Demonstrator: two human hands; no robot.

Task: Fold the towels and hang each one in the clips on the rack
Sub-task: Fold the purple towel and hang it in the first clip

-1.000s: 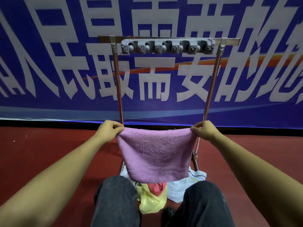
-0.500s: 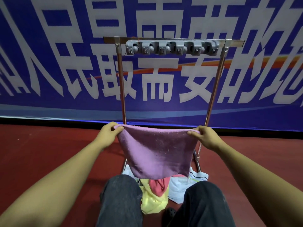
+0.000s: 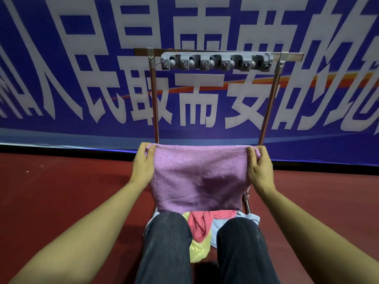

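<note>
The left hand (image 3: 143,163) and right hand (image 3: 259,167) pinched the purple towel (image 3: 200,177) by its top corners (fingers curled), stretching it, probably for folding, well below the empty clips (image 3: 217,62).

Both arms reached straight forward. The left hand (image 3: 143,165) and the right hand (image 3: 259,167) were held up side by side, fingers curled and pinching.

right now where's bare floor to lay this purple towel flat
Bare red floor lies left of the rack's left post, up to the banner; another patch lies right of the right post. It is crowded between the knees, where the towel pile sits. Both hands, left and right, hold the purple towel.
</note>
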